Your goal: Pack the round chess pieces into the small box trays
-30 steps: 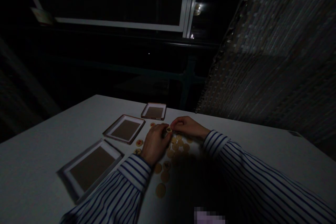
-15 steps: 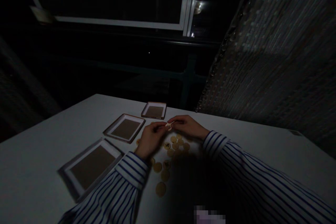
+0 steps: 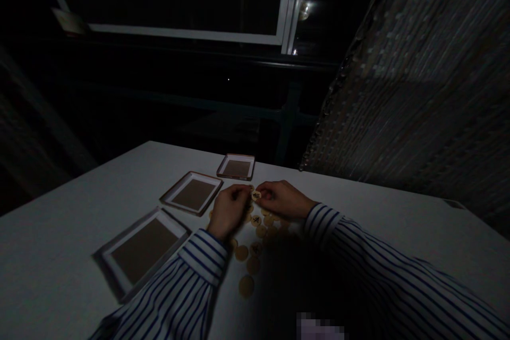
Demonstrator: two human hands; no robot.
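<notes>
Over the white table, my right hand (image 3: 286, 199) pinches a round Chinese chess piece (image 3: 256, 196), its dark character facing me. My left hand (image 3: 230, 210) is closed close beside it, thumb and fingers together. At its fingertips the edge of another pale Chinese chess piece (image 3: 251, 188) shows, mostly hidden. Below both hands lie several loose wooden discs (image 3: 241, 253). A few carry dark characters, such as the marked disc (image 3: 255, 220); others look blank in the dim light. Some are covered by my left hand or lost in shadow.
Three shallow trays with brown bottoms stand along the left: a near tray (image 3: 115, 284), a middle tray (image 3: 211, 203) and a small far tray (image 3: 236, 178). A bead curtain (image 3: 398, 95) hangs at the right. Behind the white table (image 3: 378, 210) is a dark window (image 3: 179, 35).
My hands have drawn slightly apart. The disc in my right hand has turned so its character faces me. My right hand has dropped a little, and the view has shifted slightly.
</notes>
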